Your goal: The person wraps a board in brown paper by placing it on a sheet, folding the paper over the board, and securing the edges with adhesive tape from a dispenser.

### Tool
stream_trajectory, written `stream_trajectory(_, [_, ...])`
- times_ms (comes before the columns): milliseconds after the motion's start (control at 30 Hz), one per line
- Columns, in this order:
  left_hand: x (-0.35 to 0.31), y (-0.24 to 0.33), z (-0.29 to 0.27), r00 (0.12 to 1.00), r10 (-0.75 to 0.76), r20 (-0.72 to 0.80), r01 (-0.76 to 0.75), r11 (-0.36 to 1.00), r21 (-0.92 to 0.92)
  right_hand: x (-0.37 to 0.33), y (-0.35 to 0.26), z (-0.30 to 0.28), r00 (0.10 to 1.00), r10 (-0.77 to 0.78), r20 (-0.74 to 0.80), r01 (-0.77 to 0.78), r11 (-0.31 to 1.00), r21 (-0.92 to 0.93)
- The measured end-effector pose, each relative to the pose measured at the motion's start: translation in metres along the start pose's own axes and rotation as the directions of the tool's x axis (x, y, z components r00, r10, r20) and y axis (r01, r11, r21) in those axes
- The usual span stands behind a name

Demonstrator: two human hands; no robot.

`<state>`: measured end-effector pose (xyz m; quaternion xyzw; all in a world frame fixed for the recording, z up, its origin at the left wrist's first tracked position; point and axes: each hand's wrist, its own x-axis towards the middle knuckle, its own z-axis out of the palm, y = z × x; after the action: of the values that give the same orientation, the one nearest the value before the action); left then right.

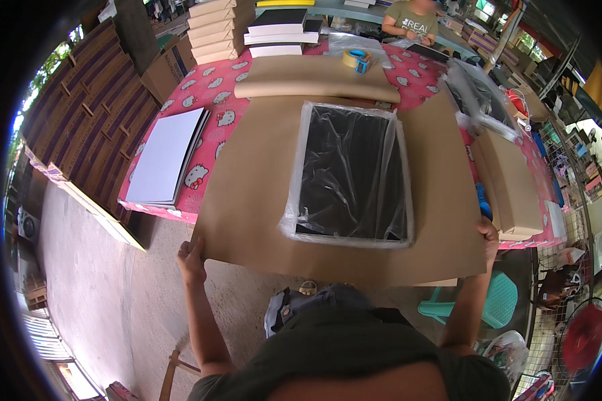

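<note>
A large sheet of brown wrapping paper [247, 194] lies over the table and hangs past its near edge. My left hand [192, 259] is closed on the sheet's near left corner. At the right edge, near the other corner, my right hand [489, 235] grips the paper too. On the sheet rests a flat black stack wrapped in clear plastic [351, 174], just right of the middle. Behind it lies a folded or rolled length of brown paper [314, 78], with a tape roll on a blue dispenser [361, 65] beyond.
White boards [169, 155] lie stacked on the pink patterned tablecloth [211, 137] at left. Brown-wrapped parcels [512, 184] and plastic-covered black stacks [478, 100] occupy the right. Brown cartons [80, 120] rise at left. A green plastic stool [498, 299] stands by my right arm. A person [411, 23] works across the table.
</note>
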<state>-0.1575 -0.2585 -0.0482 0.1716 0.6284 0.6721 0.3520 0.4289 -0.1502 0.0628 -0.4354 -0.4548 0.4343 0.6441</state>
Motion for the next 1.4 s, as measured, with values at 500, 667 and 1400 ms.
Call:
stream_trajectory(500, [-0.131,0.096,0.131,0.527,0.526,0.667,-0.687,0.726,-0.03,-0.005,-0.019,0.047,0.956,0.208,0.205,-0.225,0.972,0.064])
stream_trajectory(667, [-0.149,0.07,0.203,0.051,0.125,0.991,-0.834,0.551,-0.027,-0.018,-0.022,0.091,0.94,0.144,0.308,-0.12,0.988,-0.096])
stream_trajectory(1400, [0.137,0.078,0.101,0.79,-0.233,0.567,0.002,0.926,0.378,-0.004,-0.007,0.056,0.928,0.203,0.312,-0.234,0.97,0.065])
